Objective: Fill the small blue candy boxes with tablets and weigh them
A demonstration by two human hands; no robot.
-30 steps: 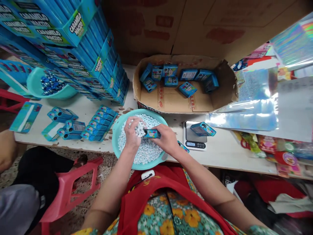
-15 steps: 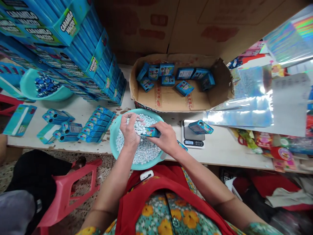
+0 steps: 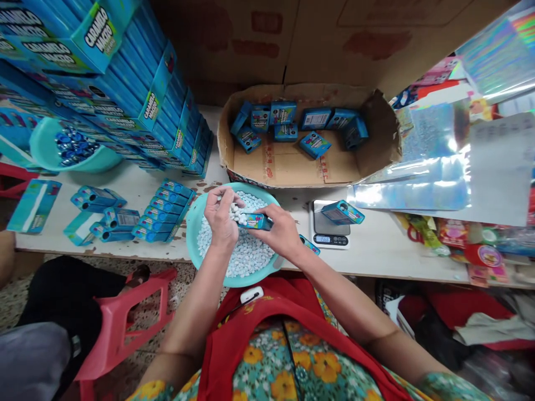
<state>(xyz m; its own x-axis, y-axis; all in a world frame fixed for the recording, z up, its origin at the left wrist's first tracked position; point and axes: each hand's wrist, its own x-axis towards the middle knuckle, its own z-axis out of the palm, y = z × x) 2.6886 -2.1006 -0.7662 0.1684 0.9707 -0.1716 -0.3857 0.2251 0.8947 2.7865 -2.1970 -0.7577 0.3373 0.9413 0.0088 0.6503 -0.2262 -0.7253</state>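
Observation:
My right hand [image 3: 281,233] grips a small blue candy box [image 3: 254,221] above a turquoise bowl [image 3: 191,234] of pale candies [image 3: 251,262]. The box lies sideways, with its left end against my left hand [image 3: 221,218]. Several white candies [image 3: 237,213] sit in the curled fingers of that hand, at the end of the box. Whether the box's flap is open there I cannot see. Right of the bowl, another blue box [image 3: 343,213] lies across a digital scale [image 3: 331,239] with a lit display. One more blue box [image 3: 309,245] shows partly behind my right wrist.
Behind the bowl stands a cut-down carton [image 3: 292,167] with several blue boxes inside. Tall stacks of blue display packs [image 3: 137,106] rise at the left. Several small boxes [image 3: 163,211] stand left of the bowl. Shiny sheets [image 3: 418,178] cover the right. A pink stool [image 3: 121,328] is at lower left.
Both hands stay together over the bowl. The candies at the box end look fewer, and the box is tipped slightly differently. The whole view has shifted a little.

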